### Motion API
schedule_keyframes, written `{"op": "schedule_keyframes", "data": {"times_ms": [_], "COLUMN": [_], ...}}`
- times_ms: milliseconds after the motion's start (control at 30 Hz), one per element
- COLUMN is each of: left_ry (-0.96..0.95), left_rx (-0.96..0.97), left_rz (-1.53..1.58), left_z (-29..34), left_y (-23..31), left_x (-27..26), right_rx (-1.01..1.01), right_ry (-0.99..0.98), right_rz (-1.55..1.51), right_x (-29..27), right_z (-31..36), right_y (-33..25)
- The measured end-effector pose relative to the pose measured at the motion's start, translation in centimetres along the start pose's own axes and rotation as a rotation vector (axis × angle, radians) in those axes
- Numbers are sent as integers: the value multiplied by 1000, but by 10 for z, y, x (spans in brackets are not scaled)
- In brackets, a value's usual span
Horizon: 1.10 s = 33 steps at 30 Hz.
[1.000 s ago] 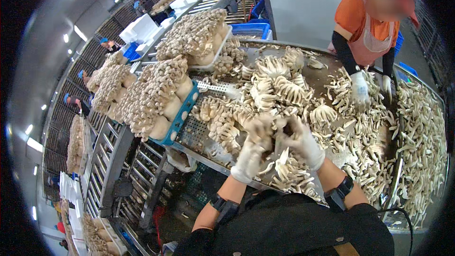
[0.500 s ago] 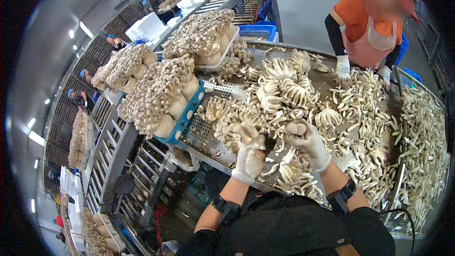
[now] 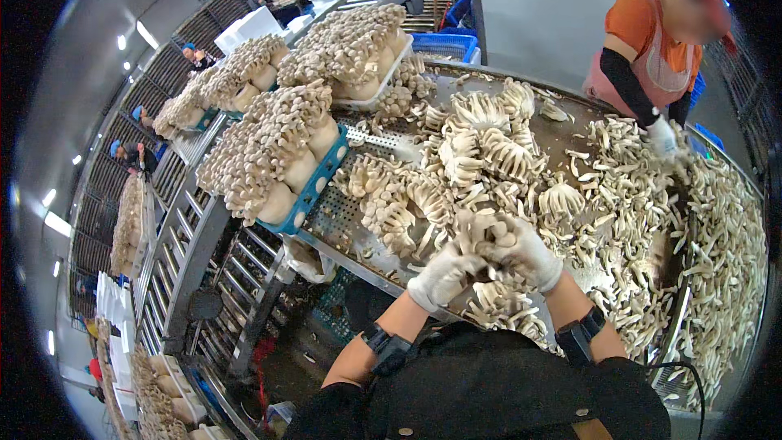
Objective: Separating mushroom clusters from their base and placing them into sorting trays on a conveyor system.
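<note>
The person's left hand (image 3: 444, 275) and right hand (image 3: 525, 253), both in white gloves, meet just above the near edge of the bench (image 3: 562, 134). Between them they clasp one mushroom clump (image 3: 482, 228). The fingers of both hands are curled narrow around it, the left from below and the side, the right over the top. Two hands on a single clump suggest it is being held steady so that it can be pulled apart or trimmed, though the gloves hide how the fingertips sit.

The clump's long axis seems to run from the hands up and away from the person. Its pale stems fan out toward the far side of the bench, and its base is hidden between the palms.

Loose mushrooms (image 3: 635, 220) cover the bench ahead and to the right, lying within easy reach. Whole clumps (image 3: 481, 147) lie in a group farther back. To the left, a blue tray (image 3: 314, 187) carries a mound of uncut mushroom blocks (image 3: 273, 151), near the bench edge. More such blocks stand behind it. At the far right, a co-worker's gloved hand (image 3: 661, 137) reaches into the pile.
</note>
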<state>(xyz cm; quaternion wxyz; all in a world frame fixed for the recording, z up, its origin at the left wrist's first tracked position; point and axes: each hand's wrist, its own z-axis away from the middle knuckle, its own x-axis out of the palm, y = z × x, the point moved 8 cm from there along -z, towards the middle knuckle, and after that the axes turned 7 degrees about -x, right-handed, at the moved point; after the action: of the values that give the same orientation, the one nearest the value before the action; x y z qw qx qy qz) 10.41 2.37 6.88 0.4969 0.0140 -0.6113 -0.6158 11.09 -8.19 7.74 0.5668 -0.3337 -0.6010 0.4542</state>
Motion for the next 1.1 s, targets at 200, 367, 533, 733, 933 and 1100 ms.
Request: {"op": "schedule_keyframes", "data": {"times_ms": [200, 367, 533, 733, 933, 1100], "left_ry": [98, 89, 86, 236, 265, 324], "left_rx": [-57, -46, 14, 124, 133, 38], "left_rz": [-10, 431, 89, 307, 26, 170], "left_z": [-4, 0, -9, -21, -29, -35], "left_y": [-14, -7, -22, 2, -4, -5], "left_x": [-16, -38, -35, -35, -50, -77], "right_rx": [-139, -101, -226, -285, -305, -75], "right_ry": [-67, 110, 36, 299, 229, 535], "right_rz": [-27, -327, 224, 421, 181, 608], "right_x": [18, 7, 0, -29, -46, -160], "right_z": [-9, -8, -29, -27, -33, -49], "right_y": [-11, -31, -2, 8, 26, 69]}}
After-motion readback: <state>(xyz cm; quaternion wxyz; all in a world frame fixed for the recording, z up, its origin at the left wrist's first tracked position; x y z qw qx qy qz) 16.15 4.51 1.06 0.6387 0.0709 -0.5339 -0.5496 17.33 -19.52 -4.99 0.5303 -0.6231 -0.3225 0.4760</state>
